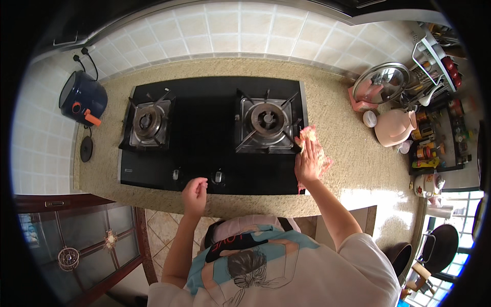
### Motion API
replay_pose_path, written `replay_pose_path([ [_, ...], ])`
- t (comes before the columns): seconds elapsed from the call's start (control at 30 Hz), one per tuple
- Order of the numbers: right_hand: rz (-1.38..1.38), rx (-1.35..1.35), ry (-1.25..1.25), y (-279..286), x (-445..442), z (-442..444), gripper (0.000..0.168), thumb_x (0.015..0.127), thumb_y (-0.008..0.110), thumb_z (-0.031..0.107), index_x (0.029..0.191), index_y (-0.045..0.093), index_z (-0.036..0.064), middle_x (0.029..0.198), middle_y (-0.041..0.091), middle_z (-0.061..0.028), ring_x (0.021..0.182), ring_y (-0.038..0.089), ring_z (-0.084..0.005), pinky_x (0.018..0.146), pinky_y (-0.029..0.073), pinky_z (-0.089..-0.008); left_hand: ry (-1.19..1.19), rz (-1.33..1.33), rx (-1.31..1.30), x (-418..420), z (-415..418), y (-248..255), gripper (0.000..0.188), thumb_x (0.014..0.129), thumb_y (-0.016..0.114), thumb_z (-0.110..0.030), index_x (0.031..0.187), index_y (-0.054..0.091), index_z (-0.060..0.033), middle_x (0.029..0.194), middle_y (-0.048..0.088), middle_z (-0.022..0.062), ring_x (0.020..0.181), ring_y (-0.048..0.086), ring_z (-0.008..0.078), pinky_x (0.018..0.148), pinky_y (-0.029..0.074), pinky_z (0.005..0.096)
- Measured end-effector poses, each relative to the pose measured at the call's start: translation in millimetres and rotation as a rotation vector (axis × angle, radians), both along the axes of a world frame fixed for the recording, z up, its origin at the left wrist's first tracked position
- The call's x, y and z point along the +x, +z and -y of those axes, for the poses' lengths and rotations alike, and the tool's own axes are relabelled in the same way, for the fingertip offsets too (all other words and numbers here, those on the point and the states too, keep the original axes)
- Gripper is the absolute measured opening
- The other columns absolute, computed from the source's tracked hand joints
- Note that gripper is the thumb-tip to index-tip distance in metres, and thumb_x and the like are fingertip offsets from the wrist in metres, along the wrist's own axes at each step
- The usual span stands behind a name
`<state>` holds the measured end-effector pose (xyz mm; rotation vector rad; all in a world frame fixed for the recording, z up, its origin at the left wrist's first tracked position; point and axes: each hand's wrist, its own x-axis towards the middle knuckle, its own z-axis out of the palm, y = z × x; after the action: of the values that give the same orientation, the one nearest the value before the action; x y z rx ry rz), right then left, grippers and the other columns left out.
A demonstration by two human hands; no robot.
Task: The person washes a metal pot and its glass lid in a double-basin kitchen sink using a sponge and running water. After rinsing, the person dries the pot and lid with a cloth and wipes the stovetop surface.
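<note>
My right hand (308,163) lies flat on a pink patterned cloth (324,163), pressing it against the right edge of a black glass gas hob (203,115). Part of the cloth spreads onto the speckled stone worktop (337,126), and the palm covers some of it. Just beyond the fingertips is the right burner (267,119) with its pan support. My left hand (195,195) is loosely curled with nothing visible in it, over the hob's front edge. Close to it are the left control knob (176,175) and the right control knob (218,177). The left burner (146,121) carries no pan.
A dark blue air fryer (84,98) stands left of the hob. On the right are a glass lid (381,82) in a pink stand, a pink jug (395,127), and a rack of bottles and jars (425,151). A glazed cabinet door (88,245) is at lower left.
</note>
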<state>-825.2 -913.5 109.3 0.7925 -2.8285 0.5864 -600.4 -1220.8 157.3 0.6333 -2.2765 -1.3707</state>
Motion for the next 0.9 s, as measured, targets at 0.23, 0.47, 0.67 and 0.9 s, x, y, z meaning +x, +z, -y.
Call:
replay_pose_path([
  [0.23, 0.088, 0.105, 0.077, 3, 110, 84, 0.062, 0.081, 0.053, 0.018, 0.136, 0.033, -0.002, 0.142, 0.028, -0.0211, 0.135, 0.023, -0.0331, 0.111, 0.015, -0.0414, 0.022, 0.015, -0.194, 33, 79, -10, 0.012, 0.081, 0.055, 0.003, 0.090, 0.061, -0.0028, 0.077, 0.058, 0.0084, 0.062, 0.055, 0.0168, 0.055, 0.045, 0.0257],
  [0.47, 0.217, -0.182, 0.393, 6, 98, 211, 0.047, 0.087, 0.049, 0.015, 0.131, 0.041, 0.002, 0.138, 0.037, -0.0175, 0.128, 0.033, -0.0318, 0.106, 0.026, -0.0421, -0.051, -0.033, -0.346, 55, 124, -22, 0.011, 0.075, 0.052, 0.006, 0.083, 0.054, -0.0025, 0.073, 0.053, 0.0116, 0.062, 0.051, 0.0249, 0.055, 0.041, 0.0326],
  [0.67, 0.027, -0.023, 0.068, 6, 43, 296, 0.052, 0.088, 0.043, 0.028, 0.134, 0.036, 0.004, 0.140, 0.033, -0.0171, 0.132, 0.024, -0.0350, 0.110, 0.014, -0.0441, -0.046, -0.044, -0.488, 57, 131, -29, 0.017, 0.073, 0.053, 0.004, 0.088, 0.055, -0.0042, 0.074, 0.051, 0.0124, 0.067, 0.050, 0.0310, 0.059, 0.042, 0.0403],
  [0.9, -0.087, 0.092, -0.294, -20, -72, 369, 0.064, 0.087, 0.042, 0.043, 0.136, 0.034, 0.002, 0.141, 0.031, -0.0207, 0.133, 0.023, -0.0366, 0.110, 0.014, -0.0450, 0.040, 0.060, -0.565, 48, 128, -37, 0.019, 0.071, 0.055, -0.001, 0.090, 0.053, -0.0041, 0.081, 0.051, 0.0124, 0.074, 0.050, 0.0313, 0.067, 0.044, 0.0402],
])
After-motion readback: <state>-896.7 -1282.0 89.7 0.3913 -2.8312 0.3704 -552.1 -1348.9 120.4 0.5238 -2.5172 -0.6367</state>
